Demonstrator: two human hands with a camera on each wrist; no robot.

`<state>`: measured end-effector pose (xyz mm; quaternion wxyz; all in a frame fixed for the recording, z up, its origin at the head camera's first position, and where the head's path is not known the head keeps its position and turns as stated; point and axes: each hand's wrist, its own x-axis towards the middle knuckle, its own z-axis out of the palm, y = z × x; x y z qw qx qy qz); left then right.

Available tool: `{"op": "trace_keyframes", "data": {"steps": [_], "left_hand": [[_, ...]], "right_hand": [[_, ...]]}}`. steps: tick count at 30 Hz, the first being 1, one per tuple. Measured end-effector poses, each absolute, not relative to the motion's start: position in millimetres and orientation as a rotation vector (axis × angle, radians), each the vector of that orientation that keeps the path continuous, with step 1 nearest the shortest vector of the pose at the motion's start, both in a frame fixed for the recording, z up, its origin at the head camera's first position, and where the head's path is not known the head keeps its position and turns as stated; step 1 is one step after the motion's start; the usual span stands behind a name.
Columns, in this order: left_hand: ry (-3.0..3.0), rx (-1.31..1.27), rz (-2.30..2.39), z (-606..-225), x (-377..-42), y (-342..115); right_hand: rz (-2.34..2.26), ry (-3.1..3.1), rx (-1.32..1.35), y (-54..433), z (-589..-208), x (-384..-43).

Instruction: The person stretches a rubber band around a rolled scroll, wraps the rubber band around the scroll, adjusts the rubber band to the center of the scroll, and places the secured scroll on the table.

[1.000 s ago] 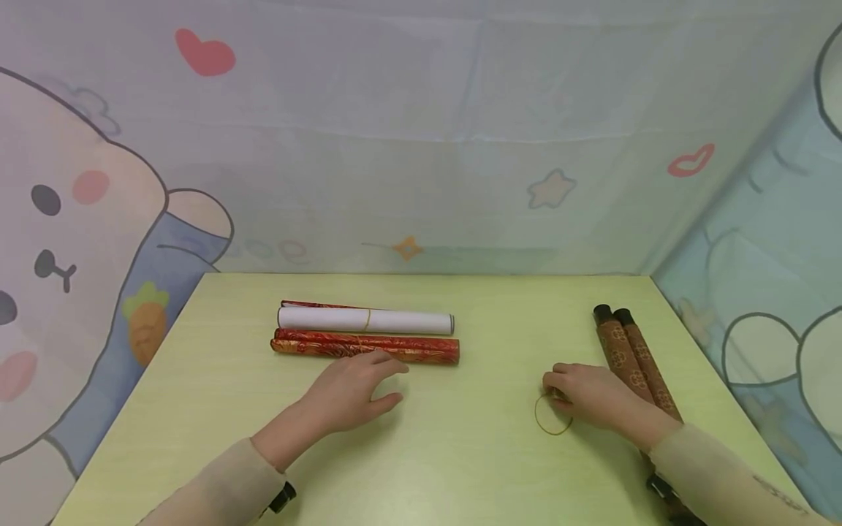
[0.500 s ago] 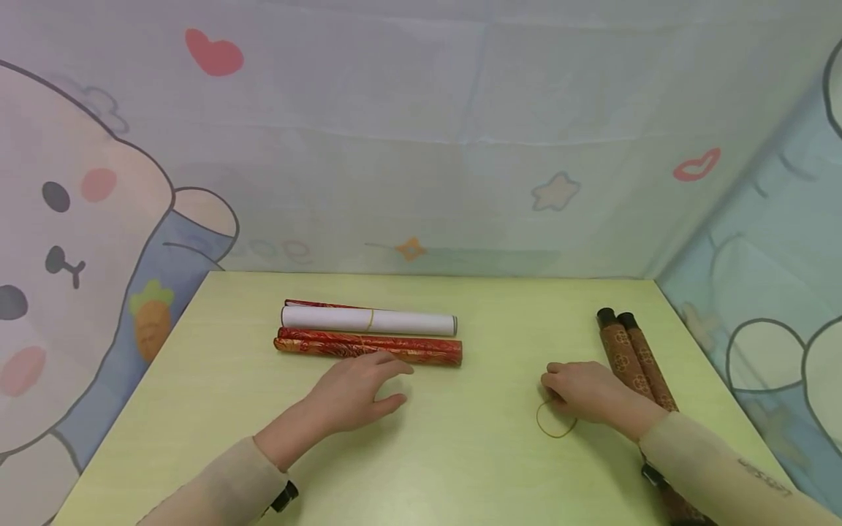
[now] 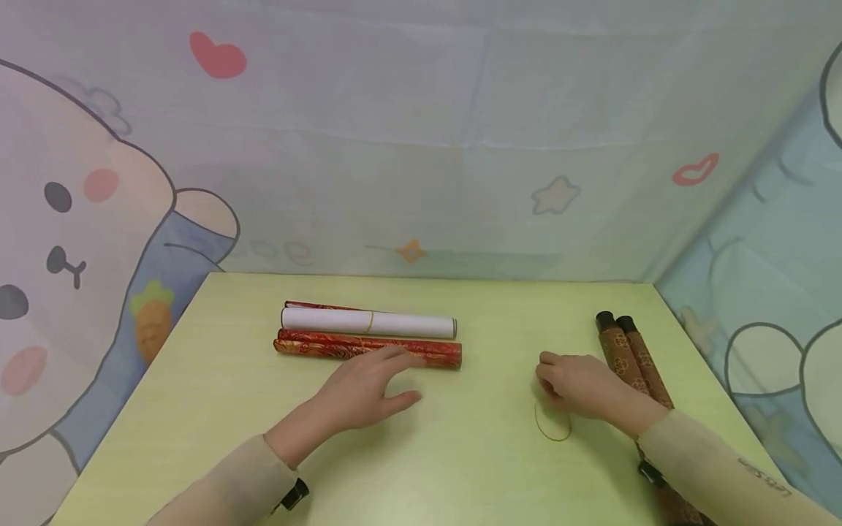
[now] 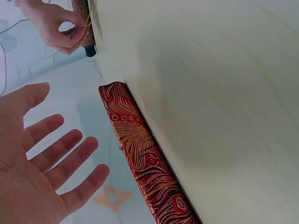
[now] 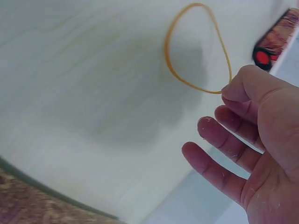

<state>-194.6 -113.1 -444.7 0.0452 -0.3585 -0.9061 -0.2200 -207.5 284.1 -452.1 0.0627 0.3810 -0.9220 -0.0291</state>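
Between thumb and forefinger my right hand (image 3: 582, 383) pinches a thin yellow rubber band (image 5: 169, 51), which hangs down as an open loop. The other fingers of that hand stand apart from it. My left hand (image 3: 358, 391) holds nothing; its fingers are spread, as the left wrist view shows. It hovers by a red and gold patterned scroll (image 4: 142, 149), overlapping its near side in the head view. Behind lies a rolled white scroll (image 3: 329, 320) with a yellow band round its middle.
Two brown flower-patterned scrolls (image 3: 628, 358) with black end knobs lie along the right side, partly hidden under the right forearm. The pale table (image 3: 473, 467) meets a printed cloth backdrop (image 3: 421, 146) at its back edge.
My left hand has shifted slightly right and its fingers now overlap the red scroll more. My right hand has risen a little, and the rubber band's loop hangs longer and narrower.
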Motion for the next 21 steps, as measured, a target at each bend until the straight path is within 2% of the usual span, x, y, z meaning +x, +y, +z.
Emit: {"op": "trace_keyframes", "data": {"steps": [21], "left_hand": [[-2.709,-1.003,-0.976,-437.5,-203.7,-86.8]], "right_hand": [[0.199,-2.475,1.183,224.3,-392.5,-218.7]]}}
